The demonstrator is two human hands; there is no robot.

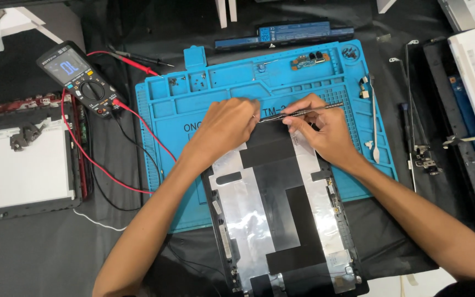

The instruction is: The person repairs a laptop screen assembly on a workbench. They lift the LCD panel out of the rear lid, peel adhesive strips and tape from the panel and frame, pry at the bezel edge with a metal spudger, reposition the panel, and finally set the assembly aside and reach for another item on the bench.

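The far edge of the laptop lid panel (281, 209) is hidden under both hands, so what the tool tip touches cannot be made out, and the panel's near end is cut off at the bottom of the frame. The left hand (227, 125) lies knuckles up, fingers curled and pressed down on that edge; whether it pinches anything cannot be told. The right hand (321, 131) pinches slim metal tweezers (303, 111), held almost level, the point toward the left hand. The panel, silver foil with black strips, lies in the centre, half on a blue work mat (281, 77). At upper left a multimeter (78, 77) sits with red leads (100, 165) looping down. A long battery (284, 34) lies at the top, a small circuit board (309, 59) on the mat, hinge brackets (413, 110) at right, and another screen panel (20, 165) at left. Dark cloth (39, 253) covers the bench
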